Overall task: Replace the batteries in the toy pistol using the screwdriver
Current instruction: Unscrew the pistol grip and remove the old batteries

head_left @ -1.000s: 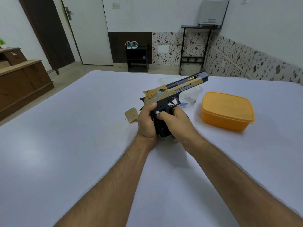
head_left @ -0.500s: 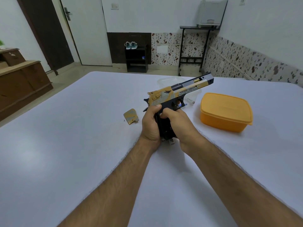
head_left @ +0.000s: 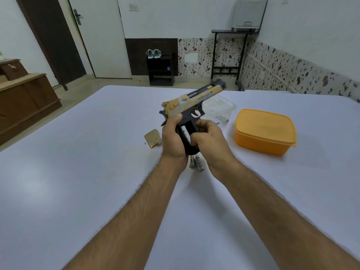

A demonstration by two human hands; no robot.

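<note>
The gold-and-black toy pistol point(head_left: 191, 103) is held above the white table, barrel pointing up and to the right. My left hand point(head_left: 173, 138) grips the back of its black handle. My right hand point(head_left: 209, 142) holds the front of the handle, fingers at the open battery slot. Two batteries point(head_left: 196, 162) lie on the table just under my wrists. The gold grip cover point(head_left: 153, 140) lies to the left of the pistol with a tiny screw point(head_left: 145, 143) beside it. The screwdriver's blue tip point(head_left: 217, 123) peeks out behind my right hand.
An orange lidded box point(head_left: 264, 131) stands to the right. A clear plastic container point(head_left: 219, 109) sits behind the pistol. The white table point(head_left: 78, 172) spreads wide around my arms. Wooden furniture stands off the table's left edge.
The pistol has tilted, its barrel rising. My right hand's fingers have shifted on the handle, baring the open slot. The two batteries under my wrists show more plainly.
</note>
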